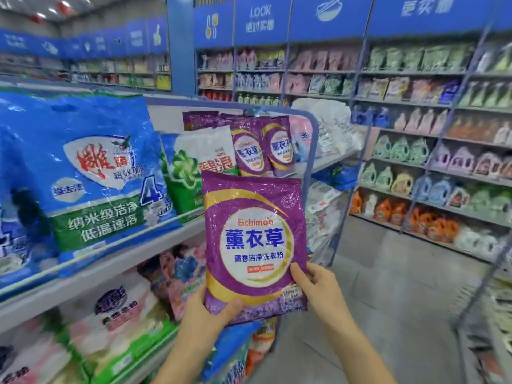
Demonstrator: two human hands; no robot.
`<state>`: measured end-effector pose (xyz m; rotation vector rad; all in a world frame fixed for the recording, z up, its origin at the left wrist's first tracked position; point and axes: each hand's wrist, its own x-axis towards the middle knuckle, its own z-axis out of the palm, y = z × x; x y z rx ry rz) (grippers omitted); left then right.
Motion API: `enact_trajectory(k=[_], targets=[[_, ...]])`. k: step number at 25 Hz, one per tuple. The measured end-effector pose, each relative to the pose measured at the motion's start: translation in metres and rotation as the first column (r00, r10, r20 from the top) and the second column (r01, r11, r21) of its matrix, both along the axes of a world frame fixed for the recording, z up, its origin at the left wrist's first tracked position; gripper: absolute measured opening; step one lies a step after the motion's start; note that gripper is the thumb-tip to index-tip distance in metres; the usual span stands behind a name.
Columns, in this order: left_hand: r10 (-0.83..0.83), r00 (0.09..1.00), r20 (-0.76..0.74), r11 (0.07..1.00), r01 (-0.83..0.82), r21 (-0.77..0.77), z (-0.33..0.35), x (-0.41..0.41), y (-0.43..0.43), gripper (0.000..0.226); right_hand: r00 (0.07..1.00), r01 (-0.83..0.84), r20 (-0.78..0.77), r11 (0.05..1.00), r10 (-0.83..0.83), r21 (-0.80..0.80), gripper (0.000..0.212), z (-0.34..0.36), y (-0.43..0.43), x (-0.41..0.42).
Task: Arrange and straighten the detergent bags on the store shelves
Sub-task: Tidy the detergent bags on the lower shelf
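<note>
Before the shelf end: purple bag in both hands

Upright in front of the upper shelf (pixel 110 261), clear of it, a purple detergent bag (pixel 253 242) is held by its bottom corners. The left hand (pixel 207 314) grips the lower left corner, thumb on the front; the right hand (pixel 318 289) pinches the lower right. Matching purple bags (pixel 260 145) stand on that shelf beside a green-and-white bag (pixel 194 167).

Shop: stocked shelves (pixel 138 257), blue aisle signs (pixel 329 18).

Grey floor (pixel 382 278); blue sign panels (pixel 329 20) above wall shelving (pixel 410 102); ceiling lights (pixel 41 15).
</note>
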<state>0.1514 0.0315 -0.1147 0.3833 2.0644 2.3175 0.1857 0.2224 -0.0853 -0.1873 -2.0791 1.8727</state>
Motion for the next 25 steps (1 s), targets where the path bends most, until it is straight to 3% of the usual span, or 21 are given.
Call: enact_trajectory(k=[3, 8, 15, 19, 22, 23, 25], targets=[[-0.002, 1.0, 0.007, 1.0, 0.002, -0.03, 0.004, -0.053, 0.027, 0.086, 1.0, 0.0, 0.008, 0.998, 0.0, -0.055, 0.025, 0.005, 0.031, -0.048], [0.041, 0.998, -0.037, 0.997, -0.043, -0.069, 0.012, -0.106, 0.081, 0.035, 0.999, -0.031, -0.015, 0.999, 0.03, -0.03, 0.031, 0.008, 0.085, -0.116], [0.129, 0.988, -0.085, 0.991, -0.132, -0.035, 0.007, -0.183, 0.186, 0.063, 0.985, -0.168, -0.055, 0.984, 0.165, -0.058, 0.052, -0.002, 0.193, -0.228], [0.208, 0.971, -0.121, 0.972, -0.219, -0.086, 0.026, -0.226, 0.26, 0.071, 0.97, -0.227, -0.115, 0.97, 0.216, -0.089, 0.042, 0.02, 0.266, -0.296], [0.281, 0.94, -0.192, 0.936, -0.313, -0.159, 0.053, -0.263, 0.295, 0.071, 0.953, -0.237, -0.198, 0.972, 0.23, -0.011, 0.089, 0.04, 0.3, -0.35], [0.301, 0.927, -0.222, 0.923, -0.342, -0.175, 0.062, -0.274, 0.305, 0.071, 0.943, -0.262, -0.216, 0.965, 0.251, -0.022, 0.093, 0.046, 0.307, -0.37], [0.345, 0.901, -0.265, 0.89, -0.403, -0.213, 0.078, -0.294, 0.318, 0.069, 0.923, -0.338, -0.21, 0.941, 0.323, -0.038, 0.07, 0.062, 0.312, -0.395]])
